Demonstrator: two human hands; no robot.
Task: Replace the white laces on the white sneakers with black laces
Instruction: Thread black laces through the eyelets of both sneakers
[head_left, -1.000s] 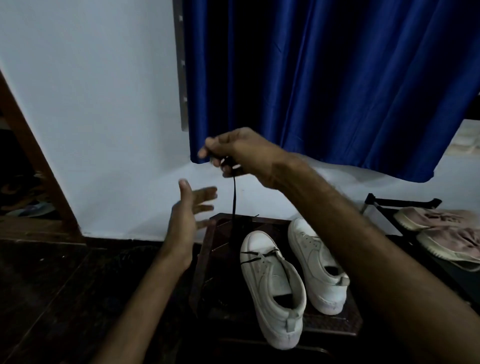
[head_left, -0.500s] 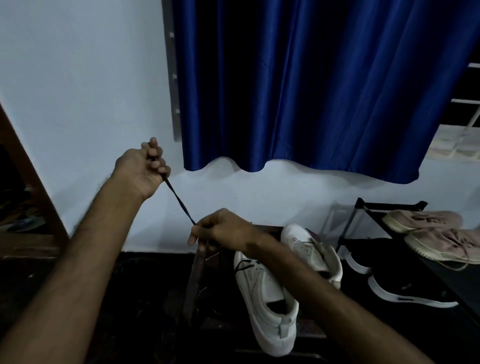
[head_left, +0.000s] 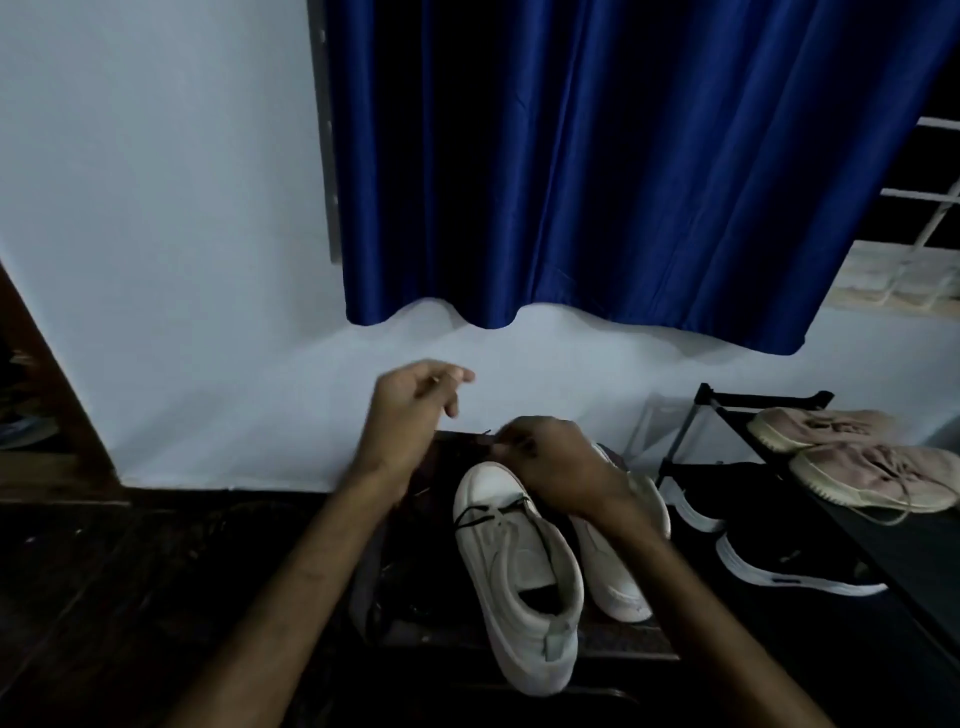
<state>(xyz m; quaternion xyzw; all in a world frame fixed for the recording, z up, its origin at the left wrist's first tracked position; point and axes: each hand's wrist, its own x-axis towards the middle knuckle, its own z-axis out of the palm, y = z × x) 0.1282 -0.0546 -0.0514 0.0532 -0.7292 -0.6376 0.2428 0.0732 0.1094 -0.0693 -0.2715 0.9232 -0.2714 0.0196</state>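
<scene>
The right hand (head_left: 556, 462) is curled knuckles-up over the toe of the nearer white sneaker (head_left: 514, 571), fingertips pinched together on the black lace (head_left: 493, 512) at its far end. The left hand (head_left: 415, 405) hovers just to the left and a little higher, palm turned inward, fingers loosely spread and blurred, holding nothing that can be made out. Both forearms reach forward from the bottom edge and converge on the shoe.

A blue curtain (head_left: 597, 182) hangs above, its hem well clear of the hands, with bare white wall (head_left: 156, 234) between. Two white sneakers stand side by side on a low dark stand (head_left: 613, 636); the second sneaker (head_left: 618, 577) is largely hidden by the right wrist. The nearer one's heel overhangs the stand's front edge. Dark floor (head_left: 130, 597) lies open to the left. To the right, a black rack (head_left: 727, 405) holds two beige shoes (head_left: 857, 457) on top and two black shoes (head_left: 779, 566) below. One black lace crosses the nearer sneaker's lowest eyelets.
</scene>
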